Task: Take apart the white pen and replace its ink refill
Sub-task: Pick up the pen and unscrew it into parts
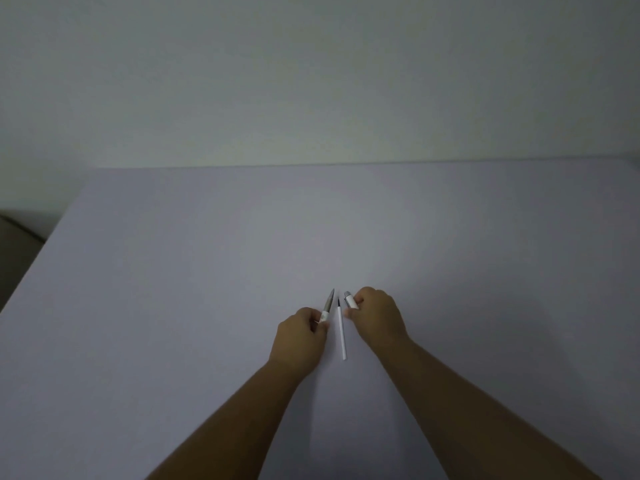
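A grey tip [328, 302] is seen on a white barrel, a white refill [341, 332] is dark-tipped, and the table [207, 271] is pale lilac-grey.

The desk [207, 306] is showing a smooth, matt, pale grey-lilac top with no grain or gloss. The pen's front section [327, 304] is looking like dull grey metal toward its pointed tip and white plastic lower down, where the left hand [301, 336] is pinching it. The pen's rear section [349, 299] is appearing as glossy white plastic with a shiny, metal-looking end, in the right hand [375, 317]. The ink refill [341, 336] is lying as a thin, smooth white plastic tube with a dark tip. The wall [311, 81] behind is looking plain and matt.
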`<state>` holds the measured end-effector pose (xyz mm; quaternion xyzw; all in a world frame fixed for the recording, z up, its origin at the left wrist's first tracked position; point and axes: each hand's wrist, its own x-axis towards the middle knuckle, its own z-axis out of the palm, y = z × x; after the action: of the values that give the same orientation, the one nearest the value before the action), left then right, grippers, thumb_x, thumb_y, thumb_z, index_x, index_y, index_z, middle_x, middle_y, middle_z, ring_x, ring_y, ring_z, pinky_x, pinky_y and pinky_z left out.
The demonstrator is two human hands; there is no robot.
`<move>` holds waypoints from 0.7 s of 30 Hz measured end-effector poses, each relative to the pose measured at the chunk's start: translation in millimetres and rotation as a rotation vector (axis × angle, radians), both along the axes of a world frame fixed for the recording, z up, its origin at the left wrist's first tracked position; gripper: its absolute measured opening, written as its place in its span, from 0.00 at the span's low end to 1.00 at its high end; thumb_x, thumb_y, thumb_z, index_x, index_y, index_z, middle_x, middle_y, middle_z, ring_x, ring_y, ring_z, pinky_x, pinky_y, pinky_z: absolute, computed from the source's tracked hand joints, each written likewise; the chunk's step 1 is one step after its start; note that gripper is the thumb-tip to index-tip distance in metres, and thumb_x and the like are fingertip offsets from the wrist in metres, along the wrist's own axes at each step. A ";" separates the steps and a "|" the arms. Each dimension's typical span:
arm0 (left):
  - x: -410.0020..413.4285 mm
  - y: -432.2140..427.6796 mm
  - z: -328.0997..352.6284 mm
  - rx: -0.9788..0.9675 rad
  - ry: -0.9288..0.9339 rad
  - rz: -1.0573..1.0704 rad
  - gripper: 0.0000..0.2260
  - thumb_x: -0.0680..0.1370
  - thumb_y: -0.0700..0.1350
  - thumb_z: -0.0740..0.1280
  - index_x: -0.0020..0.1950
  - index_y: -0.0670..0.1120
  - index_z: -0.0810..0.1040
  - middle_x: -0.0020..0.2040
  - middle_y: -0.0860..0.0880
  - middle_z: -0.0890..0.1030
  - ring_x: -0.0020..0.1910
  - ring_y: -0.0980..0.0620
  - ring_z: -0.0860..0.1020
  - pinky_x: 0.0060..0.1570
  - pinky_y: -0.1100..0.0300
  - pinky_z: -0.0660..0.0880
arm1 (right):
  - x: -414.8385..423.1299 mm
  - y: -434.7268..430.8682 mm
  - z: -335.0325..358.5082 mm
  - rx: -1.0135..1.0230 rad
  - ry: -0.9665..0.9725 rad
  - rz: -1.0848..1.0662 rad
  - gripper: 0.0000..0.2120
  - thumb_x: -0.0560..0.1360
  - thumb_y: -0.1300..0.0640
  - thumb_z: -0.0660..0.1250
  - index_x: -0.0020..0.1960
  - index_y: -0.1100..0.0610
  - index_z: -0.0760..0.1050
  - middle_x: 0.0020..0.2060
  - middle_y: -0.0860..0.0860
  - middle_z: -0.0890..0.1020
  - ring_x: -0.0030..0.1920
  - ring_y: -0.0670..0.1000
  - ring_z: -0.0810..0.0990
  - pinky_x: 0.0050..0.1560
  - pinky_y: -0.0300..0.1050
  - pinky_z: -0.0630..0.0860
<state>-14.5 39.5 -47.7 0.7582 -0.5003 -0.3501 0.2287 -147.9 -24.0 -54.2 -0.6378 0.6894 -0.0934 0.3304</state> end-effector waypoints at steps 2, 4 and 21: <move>-0.3 0.5 0.8 0.008 0.016 0.003 0.08 0.78 0.47 0.62 0.54 0.45 0.76 0.41 0.50 0.80 0.40 0.52 0.78 0.39 0.65 0.71 | -0.5 0.9 -0.6 -0.002 -0.006 -0.008 0.14 0.71 0.53 0.71 0.51 0.60 0.76 0.50 0.58 0.79 0.51 0.58 0.78 0.49 0.50 0.74; -0.3 0.9 2.6 0.010 0.026 0.006 0.08 0.78 0.46 0.62 0.53 0.45 0.76 0.43 0.48 0.82 0.42 0.49 0.80 0.42 0.61 0.73 | -1.3 2.0 -1.1 -0.007 -0.003 -0.016 0.14 0.71 0.53 0.71 0.51 0.60 0.76 0.49 0.58 0.79 0.50 0.58 0.79 0.49 0.50 0.75; -2.8 6.6 20.6 -0.144 -0.061 -0.096 0.07 0.79 0.46 0.60 0.49 0.45 0.76 0.40 0.51 0.77 0.37 0.54 0.74 0.34 0.66 0.68 | 15.4 17.5 36.1 0.078 -0.436 -0.128 0.20 0.72 0.44 0.68 0.33 0.60 0.75 0.28 0.51 0.74 0.31 0.49 0.71 0.35 0.43 0.67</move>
<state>-17.3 46.2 -27.0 0.7253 -0.5666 -0.3004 0.2505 -132.5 -6.4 -18.0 -0.5442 0.6441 -0.2231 0.4891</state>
